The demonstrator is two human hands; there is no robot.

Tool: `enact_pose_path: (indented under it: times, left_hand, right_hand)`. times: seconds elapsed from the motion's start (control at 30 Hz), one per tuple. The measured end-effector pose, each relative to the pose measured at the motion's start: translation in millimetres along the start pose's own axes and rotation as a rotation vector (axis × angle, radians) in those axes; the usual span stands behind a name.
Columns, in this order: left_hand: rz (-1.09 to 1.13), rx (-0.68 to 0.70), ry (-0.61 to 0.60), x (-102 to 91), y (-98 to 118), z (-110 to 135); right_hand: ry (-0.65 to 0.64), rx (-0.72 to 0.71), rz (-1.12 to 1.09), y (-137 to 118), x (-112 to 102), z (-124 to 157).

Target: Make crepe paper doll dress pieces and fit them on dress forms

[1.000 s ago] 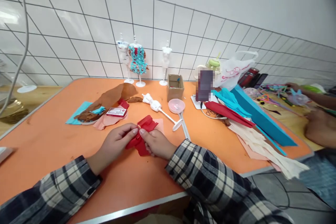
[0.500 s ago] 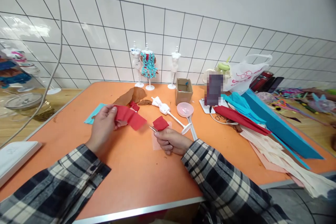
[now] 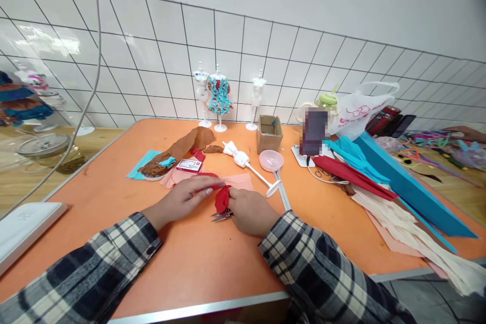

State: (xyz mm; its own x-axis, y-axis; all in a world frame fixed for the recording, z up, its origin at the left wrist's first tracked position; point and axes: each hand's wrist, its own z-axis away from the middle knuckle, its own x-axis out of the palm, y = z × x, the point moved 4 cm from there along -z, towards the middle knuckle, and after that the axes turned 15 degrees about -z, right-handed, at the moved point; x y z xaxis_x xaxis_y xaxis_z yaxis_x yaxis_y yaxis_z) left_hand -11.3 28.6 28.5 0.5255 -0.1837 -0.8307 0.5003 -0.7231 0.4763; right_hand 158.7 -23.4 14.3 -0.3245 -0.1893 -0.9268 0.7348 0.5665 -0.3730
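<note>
My right hand (image 3: 253, 208) is closed round a pair of small thread snips (image 3: 222, 216), blades pointing left, and pinches a crumpled red crepe paper piece (image 3: 222, 200). Stretched out flat, the fingers of my left hand (image 3: 184, 201) reach toward that piece, their tips close to it. Beyond them lies a red strip (image 3: 208, 176), partly covered by my hand. Pale pink paper (image 3: 240, 181) rests on the table behind both hands. A small red and white box (image 3: 189, 165) sits past my left hand.
A white mini mannequin (image 3: 240, 158) lies on the orange table (image 3: 190, 273), beside a pink dish (image 3: 271, 160) and cardboard box (image 3: 269, 134). Brown paper (image 3: 178, 149) is at left. A phone (image 3: 314, 131) and coloured paper strips (image 3: 357, 177) occupy the right. Upright mannequins (image 3: 219, 96) line the wall.
My left hand has moved right and let the red strip down onto the table. The red piece at my right hand has gone from flat to bunched, and the snips' blades show more.
</note>
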Motion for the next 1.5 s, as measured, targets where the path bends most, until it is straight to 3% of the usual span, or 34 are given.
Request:
enact_pose_path:
  times: [0.1,0.23,0.4,0.57,0.8,0.9,0.97,1.1,1.17,1.37,1.5]
  left_hand:
    - [-0.133,0.161,-0.181,4.4,7.9,1.5]
    - [-0.280,0.144,-0.276,6.2,5.5,2.8]
    - [-0.396,0.001,-0.154,-0.2,-14.3,1.6]
    - [-0.426,-0.173,-0.008,-6.5,-32.7,-0.9]
    - [-0.272,-0.164,0.089,-7.9,-21.6,-0.1]
    - [-0.267,-0.227,0.301,-26.9,-34.5,3.9]
    - [-0.409,-0.281,0.389,-41.0,-49.2,5.2]
    - [-0.611,-0.233,0.076,-40.9,-78.3,-0.7]
    - [-0.652,-0.251,0.012,-36.9,-88.9,-1.4]
    - [-0.627,-0.355,0.138,-33.6,-96.8,-2.3]
    - [-0.487,-0.521,0.252,-42.2,-101.8,-2.0]
  right_hand:
    - [-0.049,-0.011,0.057,-3.3,-0.6,1.1]
    - [-0.054,-0.032,0.037,-1.6,-7.4,4.8]
    - [-0.062,0.052,-0.024,13.4,-12.8,7.5]
    - [0.062,0.121,-0.134,23.5,-12.1,10.3]
    - [0.286,-0.107,-0.203,3.4,2.8,-12.5]
    - [0.230,-0.163,-0.149,0.1,11.2,-35.1]
    - [0.140,-0.146,-0.121,0.6,15.7,-49.1]
    - [0.039,-0.075,-0.103,3.0,17.3,-63.9]
    - [0.051,-0.064,-0.099,3.6,16.2,-64.9]
    - [0.125,-0.088,-0.059,2.5,14.1,-64.7]
    - [0.156,-0.058,0.011,1.0,11.6,-75.8]
